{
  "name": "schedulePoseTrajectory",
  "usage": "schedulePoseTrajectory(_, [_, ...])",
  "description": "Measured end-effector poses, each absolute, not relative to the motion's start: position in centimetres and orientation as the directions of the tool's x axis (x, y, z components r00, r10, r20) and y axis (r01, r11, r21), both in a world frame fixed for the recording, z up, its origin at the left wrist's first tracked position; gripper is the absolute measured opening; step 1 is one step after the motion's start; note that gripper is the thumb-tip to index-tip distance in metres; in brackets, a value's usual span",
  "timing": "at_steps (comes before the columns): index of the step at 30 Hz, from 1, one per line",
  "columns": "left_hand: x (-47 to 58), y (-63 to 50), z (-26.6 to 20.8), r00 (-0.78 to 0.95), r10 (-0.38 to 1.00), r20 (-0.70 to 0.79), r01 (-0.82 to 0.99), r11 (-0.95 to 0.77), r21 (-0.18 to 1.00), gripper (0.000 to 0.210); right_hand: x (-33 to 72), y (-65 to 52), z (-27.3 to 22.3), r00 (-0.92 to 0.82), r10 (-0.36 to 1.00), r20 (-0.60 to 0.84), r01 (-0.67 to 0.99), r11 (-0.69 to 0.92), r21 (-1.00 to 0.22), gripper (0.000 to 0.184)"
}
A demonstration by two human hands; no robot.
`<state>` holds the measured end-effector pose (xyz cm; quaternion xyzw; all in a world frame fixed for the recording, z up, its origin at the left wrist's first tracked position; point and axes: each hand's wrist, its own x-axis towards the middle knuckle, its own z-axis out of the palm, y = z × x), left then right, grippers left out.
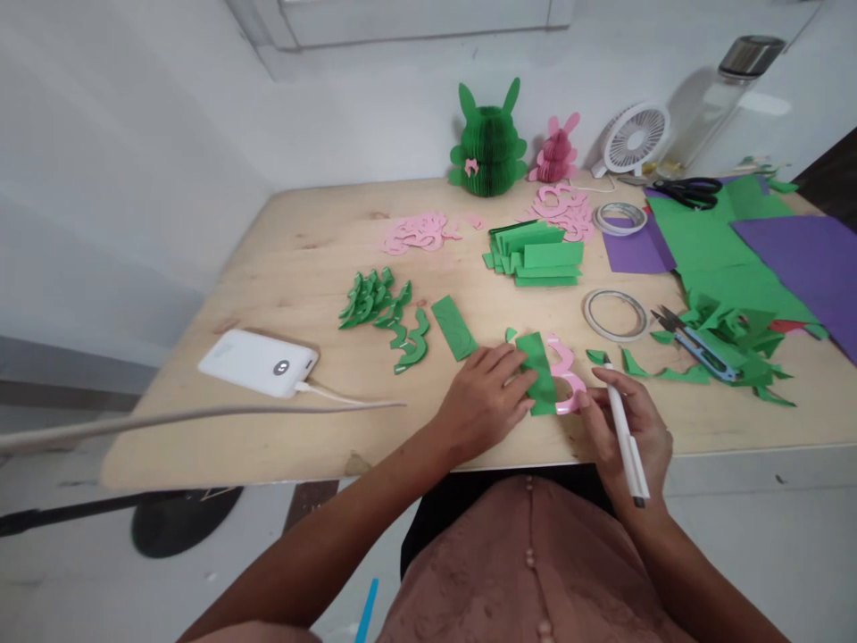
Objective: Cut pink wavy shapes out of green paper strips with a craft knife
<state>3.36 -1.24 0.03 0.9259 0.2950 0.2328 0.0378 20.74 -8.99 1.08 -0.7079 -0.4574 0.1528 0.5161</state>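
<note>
My left hand (487, 393) lies flat, its fingertips on a green paper strip (539, 375) near the table's front edge. Beside that strip's right edge is a pink scalloped paper cutout (566, 375), touched by the fingertips of my right hand (633, 424). A white pen (626, 438) is gripped in the same hand, its tip up and away from the paper. Another green strip (455, 327) lies just beyond my left hand. Further left are loose green scalloped cutouts (410, 341) and a heap of similar folded ones (367, 297).
Green strips (549, 259) are stacked behind my hands. Tape rolls (616, 315), a blue-handled cutter (706, 353), black scissors (689, 191) and green scraps (736, 326) lie right. A white power bank (258, 362) trails a cable left. Paper rabbits (490, 147), a fan (636, 138) and a bottle (716, 107) stand behind.
</note>
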Motion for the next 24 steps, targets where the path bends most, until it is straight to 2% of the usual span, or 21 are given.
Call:
schedulePoseTrajectory(8, [3.1,-0.7,-0.4,0.776,0.511,0.37,0.486,-0.858,0.168,0.026,20.7,-8.9,1.1,0.481,0.835,0.267,0.524,-0.03,-0.851,0.03])
schedulePoseTrajectory(18, [2.5,-0.6,-0.6,0.736,0.535,0.415,0.452,-0.844,0.288,0.025,20.6,-8.4,0.1,0.393,0.882,0.26,0.57,-0.012,-0.821,0.029])
schedulePoseTrajectory(24, [2.5,-0.6,-0.8,0.733,0.527,0.43,0.438,-0.849,0.295,0.024,20.1,-8.0,0.3,0.353,0.894,0.276,0.604,0.008,-0.797,0.025])
